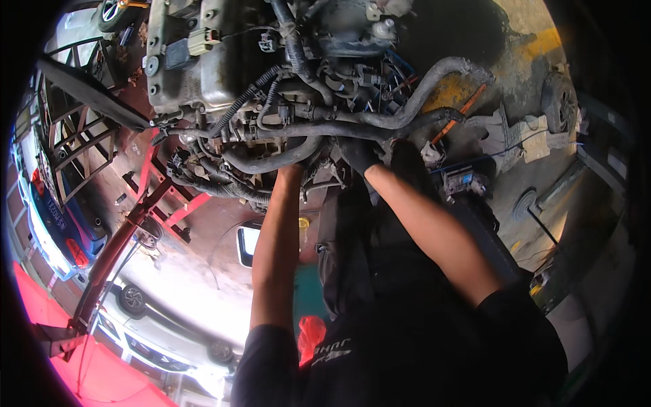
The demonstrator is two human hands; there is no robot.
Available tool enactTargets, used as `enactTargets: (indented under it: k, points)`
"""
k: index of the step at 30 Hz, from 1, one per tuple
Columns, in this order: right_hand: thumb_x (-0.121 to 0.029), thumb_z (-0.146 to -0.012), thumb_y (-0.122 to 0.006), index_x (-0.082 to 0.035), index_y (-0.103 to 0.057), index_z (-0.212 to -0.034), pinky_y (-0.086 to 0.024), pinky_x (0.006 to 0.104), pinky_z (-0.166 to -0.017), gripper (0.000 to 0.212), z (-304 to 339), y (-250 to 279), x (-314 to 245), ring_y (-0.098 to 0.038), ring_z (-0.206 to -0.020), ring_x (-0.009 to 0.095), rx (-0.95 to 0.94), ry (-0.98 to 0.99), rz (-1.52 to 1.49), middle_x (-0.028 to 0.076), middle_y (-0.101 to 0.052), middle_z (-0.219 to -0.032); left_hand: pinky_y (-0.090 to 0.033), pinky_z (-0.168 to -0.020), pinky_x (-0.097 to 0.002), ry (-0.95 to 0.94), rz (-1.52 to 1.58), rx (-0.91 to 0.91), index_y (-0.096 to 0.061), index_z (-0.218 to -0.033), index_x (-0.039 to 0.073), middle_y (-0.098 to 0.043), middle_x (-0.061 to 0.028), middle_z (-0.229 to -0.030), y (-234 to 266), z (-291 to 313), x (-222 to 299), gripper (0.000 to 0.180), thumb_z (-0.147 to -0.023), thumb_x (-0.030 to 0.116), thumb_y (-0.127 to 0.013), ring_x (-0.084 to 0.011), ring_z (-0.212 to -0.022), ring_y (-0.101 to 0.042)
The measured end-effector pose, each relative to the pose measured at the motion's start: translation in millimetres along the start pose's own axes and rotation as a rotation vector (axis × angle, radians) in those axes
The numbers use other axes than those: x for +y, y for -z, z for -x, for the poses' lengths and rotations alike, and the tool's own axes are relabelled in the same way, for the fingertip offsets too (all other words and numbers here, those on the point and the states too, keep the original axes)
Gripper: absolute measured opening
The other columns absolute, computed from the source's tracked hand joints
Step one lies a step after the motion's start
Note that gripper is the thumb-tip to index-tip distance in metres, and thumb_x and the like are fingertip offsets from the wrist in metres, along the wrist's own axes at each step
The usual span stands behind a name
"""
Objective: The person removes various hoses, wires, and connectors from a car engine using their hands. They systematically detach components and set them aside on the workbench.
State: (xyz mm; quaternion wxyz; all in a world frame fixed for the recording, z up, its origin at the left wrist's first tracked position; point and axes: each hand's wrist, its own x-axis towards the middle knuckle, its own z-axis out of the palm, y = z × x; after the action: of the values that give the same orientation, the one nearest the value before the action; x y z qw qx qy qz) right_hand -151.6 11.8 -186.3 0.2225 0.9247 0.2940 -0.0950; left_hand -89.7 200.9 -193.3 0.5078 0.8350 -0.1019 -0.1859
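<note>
A greasy engine (pixel 210 78) with a grey metal cover fills the upper middle of the view. Along its near side run thick rubber hoses (pixel 325 128) and a corrugated wiring harness (pixel 237 108). My left hand (pixel 296 143), in a dark glove, reaches in under these hoses, and most of it is hidden. Just to its right, my right hand (pixel 357 156) wears a black glove and is pushed in below the long hose, with its fingers out of sight. What either hand touches cannot be made out.
A red metal stand (pixel 146 203) stands at left below the engine, near a black metal frame (pixel 74 129). At right, a thick hose (pixel 441 68) sticks out over an orange bar (pixel 463 112). A battery-like box (pixel 466 181) and a wheel (pixel 559 102) lie beyond. Parked cars (pixel 156 332) are lower left.
</note>
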Motion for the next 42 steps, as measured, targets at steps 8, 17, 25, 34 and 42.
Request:
enactTargets:
  k: [8, 17, 25, 34, 42]
  points:
    - [-0.043, -0.099, -0.04, -0.007, -0.053, -0.128, -0.037, 0.0399, -0.107, 0.048, -44, -59, -9, -0.048, -0.124, 0.027, -0.056, -0.343, -1.67, 0.014, -0.053, -0.133, -0.048, -0.09, -0.0342, -0.228, -0.054, -0.011, -0.058, -0.115, 0.0, -0.063, -0.0101, -0.111, 6, 2, 72, 0.026, -0.097, 0.019, -0.056, -0.0218, -0.101, -0.059]
    - [-0.03, -0.091, -0.054, -0.004, -0.058, -0.112, -0.041, 0.0468, -0.095, 0.033, -31, 10, 2, -0.053, -0.112, 0.035, 0.323, -0.624, -1.636, 0.018, -0.059, -0.114, -0.046, -0.092, -0.0333, 0.244, 0.359, -0.047, -0.057, -0.121, 0.002, -0.06, -0.0094, -0.118, 1, 1, 41, 0.034, -0.102, 0.028, -0.046, -0.0208, -0.106, -0.057]
    - [-0.035, -0.096, -0.046, -0.005, -0.055, -0.122, -0.049, 0.0426, -0.088, 0.04, -32, 44, 20, -0.063, -0.101, 0.03, 0.081, -0.427, -0.932, 0.018, -0.063, -0.113, -0.044, -0.095, -0.0334, -0.043, 0.028, 0.008, -0.05, -0.13, 0.004, -0.055, -0.0108, -0.126, 3, -7, 44, 0.035, -0.101, 0.023, -0.044, -0.0183, -0.111, -0.054]
    - [-0.044, -0.084, -0.06, -0.007, -0.054, -0.127, -0.043, 0.0419, -0.099, 0.058, -62, 60, 22, -0.054, -0.12, 0.033, -0.259, -0.381, -1.522, 0.02, -0.058, -0.127, -0.044, -0.092, -0.0319, 0.059, 0.253, 0.012, -0.051, -0.124, 0.003, -0.058, -0.0082, -0.114, 10, -21, 39, 0.029, -0.101, 0.019, -0.041, -0.0172, -0.106, -0.055]
    - [-0.013, -0.086, -0.054, 0.002, -0.061, -0.099, -0.051, 0.0421, -0.076, 0.021, -32, 75, 32, -0.062, -0.095, 0.034, 0.243, -0.433, -1.916, 0.022, -0.062, -0.103, -0.045, -0.088, -0.0323, 0.067, 0.352, 0.021, -0.055, -0.118, 0.003, -0.061, -0.0074, -0.109, 9, -38, 49, 0.025, -0.099, 0.017, -0.045, -0.0176, -0.102, -0.057]
